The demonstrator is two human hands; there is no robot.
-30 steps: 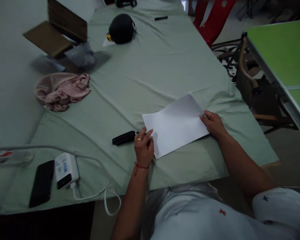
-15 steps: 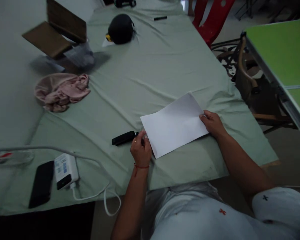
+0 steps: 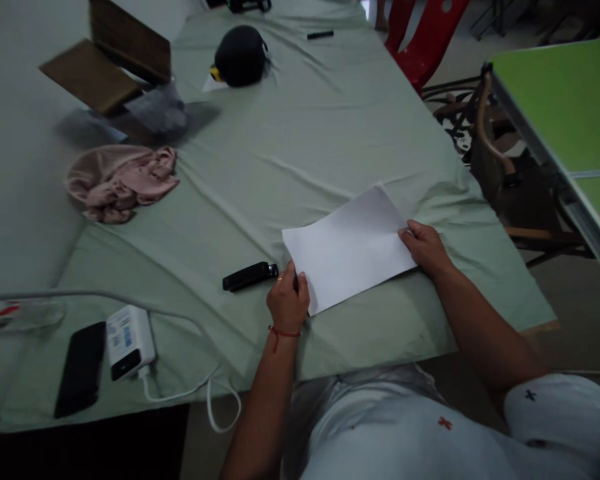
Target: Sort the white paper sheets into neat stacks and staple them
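Note:
A white sheet of paper (image 3: 350, 248) lies slanted on the pale green tablecloth (image 3: 290, 147) in front of me. My right hand (image 3: 425, 248) grips its right edge, thumb on top and fingers curled. My left hand (image 3: 287, 301) is closed at the sheet's lower left corner. A thin dark sliver shows between its fingers, and I cannot make out what it is. A small black oblong object (image 3: 250, 275) lies on the cloth just left of that hand. A red thread circles my left wrist.
Left of me lie a black phone (image 3: 80, 369), a white charger with cable (image 3: 127, 341) and a crumpled pink cloth (image 3: 120, 181). Farther back are a brown cardboard box (image 3: 110, 63), a black round object (image 3: 241, 57) and a marker (image 3: 320, 35). A red chair (image 3: 425, 40) and a green table (image 3: 560, 100) stand to the right.
My left hand's fingers, spread on the paper's edge a second ago, have curled shut at its corner. The right hand and the paper have hardly moved.

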